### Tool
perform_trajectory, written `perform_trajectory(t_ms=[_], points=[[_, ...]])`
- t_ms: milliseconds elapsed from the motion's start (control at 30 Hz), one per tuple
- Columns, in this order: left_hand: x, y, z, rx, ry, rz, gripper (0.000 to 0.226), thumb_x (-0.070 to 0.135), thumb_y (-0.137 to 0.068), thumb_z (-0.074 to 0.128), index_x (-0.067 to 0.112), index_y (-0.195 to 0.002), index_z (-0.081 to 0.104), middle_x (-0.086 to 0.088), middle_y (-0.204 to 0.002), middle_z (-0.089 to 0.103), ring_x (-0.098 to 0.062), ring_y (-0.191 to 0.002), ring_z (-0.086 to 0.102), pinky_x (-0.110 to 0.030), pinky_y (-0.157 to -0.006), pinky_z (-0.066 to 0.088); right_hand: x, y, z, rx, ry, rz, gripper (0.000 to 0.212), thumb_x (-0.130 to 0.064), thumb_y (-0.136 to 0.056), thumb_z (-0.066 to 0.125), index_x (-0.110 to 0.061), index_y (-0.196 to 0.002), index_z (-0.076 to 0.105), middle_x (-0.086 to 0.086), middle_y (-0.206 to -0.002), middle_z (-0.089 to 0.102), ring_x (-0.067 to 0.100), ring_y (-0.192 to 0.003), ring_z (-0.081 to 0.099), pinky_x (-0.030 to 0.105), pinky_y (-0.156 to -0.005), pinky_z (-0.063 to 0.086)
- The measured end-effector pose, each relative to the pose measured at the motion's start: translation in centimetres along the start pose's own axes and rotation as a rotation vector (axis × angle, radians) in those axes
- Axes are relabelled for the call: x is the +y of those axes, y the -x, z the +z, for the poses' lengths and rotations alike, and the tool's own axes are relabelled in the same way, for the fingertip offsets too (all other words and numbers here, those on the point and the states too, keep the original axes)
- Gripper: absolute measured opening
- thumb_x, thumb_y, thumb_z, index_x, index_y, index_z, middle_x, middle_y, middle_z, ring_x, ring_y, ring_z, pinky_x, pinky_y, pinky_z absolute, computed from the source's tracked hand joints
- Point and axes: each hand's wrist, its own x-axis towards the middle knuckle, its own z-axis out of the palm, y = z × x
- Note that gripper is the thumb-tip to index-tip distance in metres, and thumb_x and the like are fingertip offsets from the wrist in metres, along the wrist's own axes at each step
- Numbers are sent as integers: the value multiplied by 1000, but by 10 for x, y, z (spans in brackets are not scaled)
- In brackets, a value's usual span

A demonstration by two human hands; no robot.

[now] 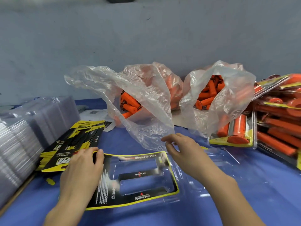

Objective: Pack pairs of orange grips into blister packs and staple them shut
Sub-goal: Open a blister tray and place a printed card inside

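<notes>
An open clear blister pack [211, 175] lies on the blue table in front of me, with a black-and-yellow card insert [138, 197] in its left half. My left hand [83, 168] rests on the left end of that card, fingers fairly straight. My right hand [182, 150] hovers over the pack's far edge with loosely curled fingers and holds nothing. Two clear plastic bags of orange grips stand behind: the left bag [130, 103] and the right bag [210, 95].
A stack of empty clear blisters [24, 131] fills the left side. A fanned pile of card inserts [76, 141] lies beside it. Finished packs with orange grips [268, 119] are heaped at the right. A grey wall backs the table.
</notes>
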Motion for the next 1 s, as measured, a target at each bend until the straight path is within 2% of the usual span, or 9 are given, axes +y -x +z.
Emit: perform_trajectory(t_ms=[100, 200, 300, 400, 500, 567, 700, 800, 1000], points=[[-9, -3, -6, 99, -27, 31, 39, 37, -98, 50, 12, -125, 63, -17, -118, 62, -39, -108, 52, -49, -93, 41, -6, -2, 2, 7, 7, -6, 27, -28, -101, 45, -32, -121, 63, -14, -116, 60, 12, -113, 52, 32, -94, 42], [-17, -7, -9, 112, 42, 45, 31, 32, -99, 51, 13, -120, 64, -14, -115, 64, -37, -106, 53, -49, -92, 42, -18, -4, 11, -6, 19, -32, 29, -29, -102, 43, -32, -123, 62, -12, -123, 61, 14, -114, 52, 36, -97, 43], [-17, 2, -12, 80, 117, 87, 22, 28, -99, 50, 17, -112, 64, -6, -111, 67, -29, -102, 56, -43, -86, 44, -31, -6, 22, -45, 41, -72, 30, -29, -102, 41, -32, -125, 60, -12, -124, 59, 15, -113, 52, 35, -94, 43], [-12, 25, -8, 68, 110, 130, 25, 27, -98, 51, 22, -120, 61, 0, -114, 67, -25, -106, 58, -41, -85, 45, -37, -10, 30, -129, 68, -104, 32, -29, -103, 39, -32, -128, 58, -10, -127, 56, 14, -116, 49, 30, -93, 41], [-8, 44, 5, -28, 34, 152, 36, 34, -99, 46, 26, -134, 53, 5, -129, 61, -18, -121, 53, -36, -97, 42, -38, -15, 34, -170, 108, -95, 33, -30, -103, 38, -33, -131, 56, -9, -130, 54, 16, -116, 50, 31, -90, 42], [-8, 49, 11, -115, 50, 175, 37, 42, -101, 38, 32, -134, 48, 14, -134, 54, -10, -128, 45, -28, -102, 35, -39, -18, 36, -162, 142, -64, 33, -30, -103, 38, -34, -131, 55, -8, -131, 53, 18, -113, 52, 32, -87, 43], [-6, 55, 13, -153, 117, 224, 28, 46, -100, 35, 38, -120, 53, 24, -121, 54, 3, -114, 44, -19, -93, 36, -39, -20, 41, -201, 250, -6, 35, -33, -104, 36, -32, -135, 51, -4, -136, 50, 23, -114, 52, 38, -93, 43], [-3, 59, 15, -165, 134, 241, 30, 48, -100, 33, 39, -121, 52, 25, -122, 52, 7, -114, 42, -14, -90, 34, -41, -20, 42, -224, 247, 23, 36, -34, -104, 35, -33, -136, 49, -4, -138, 49, 23, -116, 52, 38, -95, 42], [1, 57, 22, -224, 125, 223, 37, 49, -102, 30, 38, -133, 47, 21, -144, 40, 0, -133, 35, -21, -107, 34, -41, -17, 38, -225, 219, 38, 35, -33, -103, 35, -33, -134, 51, -7, -138, 50, 20, -120, 49, 38, -99, 42]])
